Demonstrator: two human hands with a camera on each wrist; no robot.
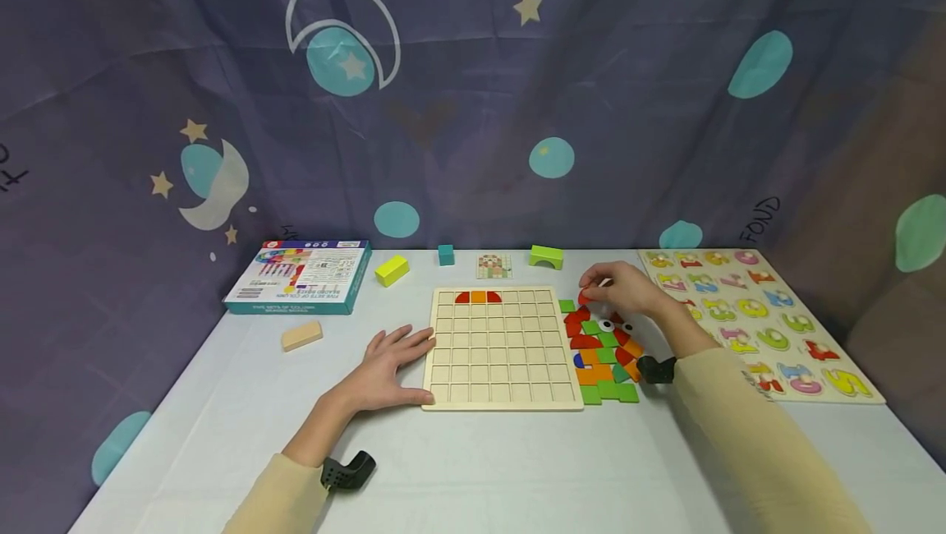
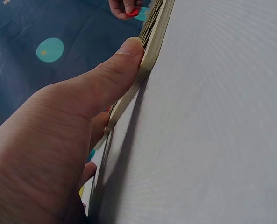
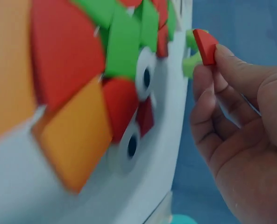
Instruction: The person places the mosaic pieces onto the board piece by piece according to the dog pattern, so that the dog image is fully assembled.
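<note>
A wooden grid board (image 1: 495, 353) lies flat on the white table. Its top row carries two red quarter-circle tiles with an orange square tile (image 1: 479, 297) between them. My left hand (image 1: 392, 370) rests along the board's left edge, fingers spread and fairly straight; in the left wrist view the thumb (image 2: 115, 70) touches the rim. Above the far end of the loose tile pile (image 1: 608, 390), my right hand (image 1: 624, 287) pinches a red quarter-circle tile (image 3: 205, 46) between thumb and fingers. The pile, right of the board, mixes green, red and orange tiles and round eye pieces (image 3: 145, 74).
Behind the board are a pattern card (image 1: 493, 265), a teal cube (image 1: 446, 255), a green arch block (image 1: 546, 256) and a yellow-green block (image 1: 392, 270). A box (image 1: 299, 278) and a wooden block (image 1: 301, 336) lie left. A number puzzle board (image 1: 801, 353) lies right.
</note>
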